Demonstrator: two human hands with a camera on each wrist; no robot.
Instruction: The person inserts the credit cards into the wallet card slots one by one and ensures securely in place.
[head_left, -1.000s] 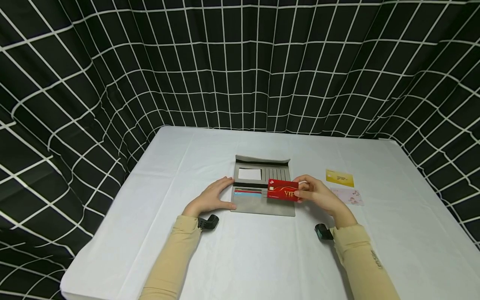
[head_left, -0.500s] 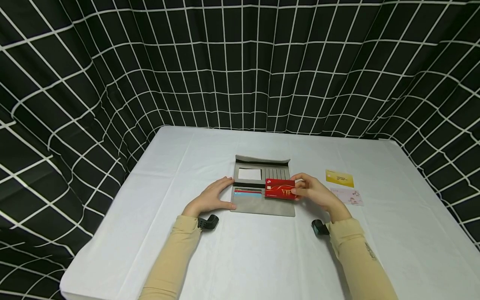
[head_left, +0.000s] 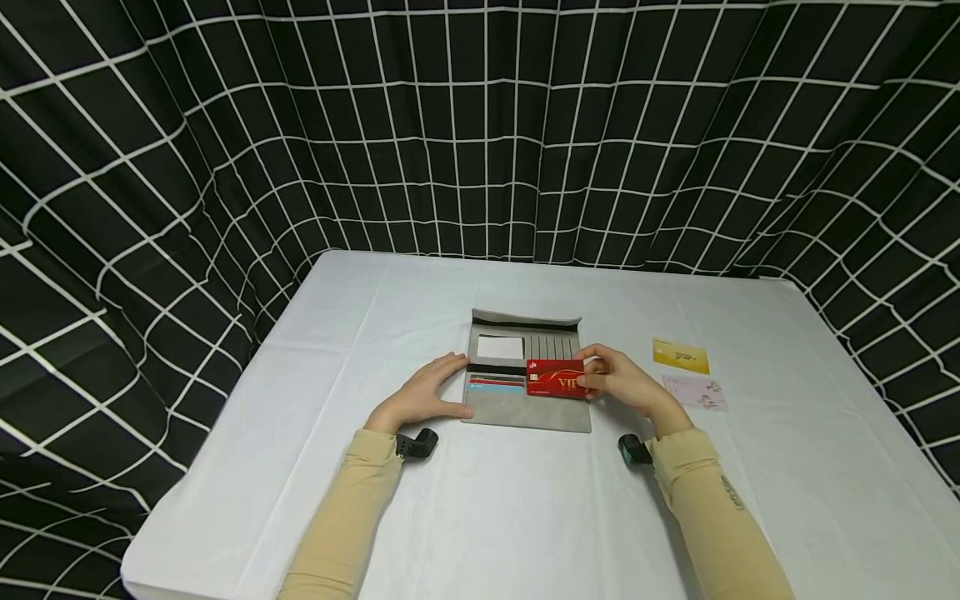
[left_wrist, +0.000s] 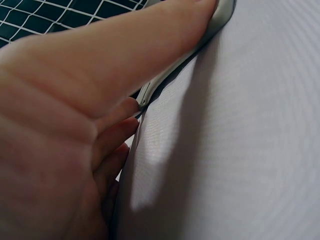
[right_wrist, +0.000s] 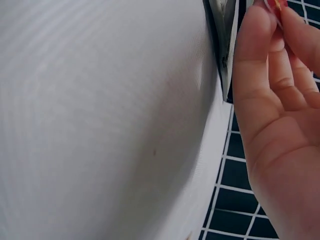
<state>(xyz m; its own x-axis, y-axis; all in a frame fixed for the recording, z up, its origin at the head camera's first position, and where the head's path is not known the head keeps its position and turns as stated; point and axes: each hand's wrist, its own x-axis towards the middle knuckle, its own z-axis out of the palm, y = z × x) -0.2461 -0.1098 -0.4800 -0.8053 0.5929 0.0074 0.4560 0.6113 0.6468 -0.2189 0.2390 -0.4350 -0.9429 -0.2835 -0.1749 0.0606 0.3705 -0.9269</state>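
Observation:
A grey wallet (head_left: pixel 517 412) lies unfolded on the white table, its flap raised at the far side. My right hand (head_left: pixel 618 382) pinches a red VIP card (head_left: pixel 553 378) by its right end, over the right half of the wallet's near panel. In the right wrist view, thumb and fingers of the right hand (right_wrist: pixel 280 100) meet on the card's red edge. At the wallet's left edge, my left hand (head_left: pixel 423 393) rests with fingers and thumb spread along it. Several cards, with a blue card (head_left: pixel 495 388) in front, sit in the near panel's left slots.
To the right of the wallet lie a yellow card (head_left: pixel 681 356) and a pale pink card (head_left: pixel 696 392) on the white tablecloth (head_left: pixel 525 517). A white insert (head_left: pixel 500 347) shows in the wallet's far panel, beside several slots. Black gridded curtains (head_left: pixel 495 125) surround the table.
My right hand has carried the red VIP card a little to the left over the wallet, and the card now sits straighter. The left hand stays at the wallet's left edge.

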